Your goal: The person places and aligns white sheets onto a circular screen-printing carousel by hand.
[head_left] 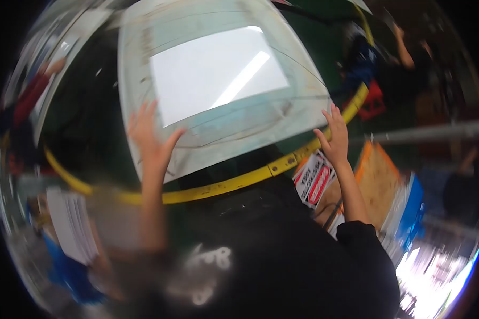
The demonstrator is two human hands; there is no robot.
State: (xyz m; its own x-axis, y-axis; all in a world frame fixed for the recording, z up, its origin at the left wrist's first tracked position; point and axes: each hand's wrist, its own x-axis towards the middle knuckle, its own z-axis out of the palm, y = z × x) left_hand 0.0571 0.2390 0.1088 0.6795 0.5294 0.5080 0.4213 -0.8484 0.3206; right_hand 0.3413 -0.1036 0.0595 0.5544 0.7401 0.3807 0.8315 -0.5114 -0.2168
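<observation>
A glossy white sheet [197, 74] lies on a pale greenish board [234, 130] with worn lines across its surface. My left hand [150, 133] is open with fingers spread, over the board's left side near the sheet's lower left corner. Out at the board's lower right corner, my right hand [335, 137] is also open, thumb apart from the fingers. Neither hand holds anything. The left forearm is blurred.
A yellow curved rail [218, 192] runs between my body and the board. At the right are a danger sign [314, 181] and an orange-edged wooden panel [378, 183]. White sheets [72, 223] are stacked at left. One person's arm [404, 50] shows at upper right, another's sleeve [31, 98] at left.
</observation>
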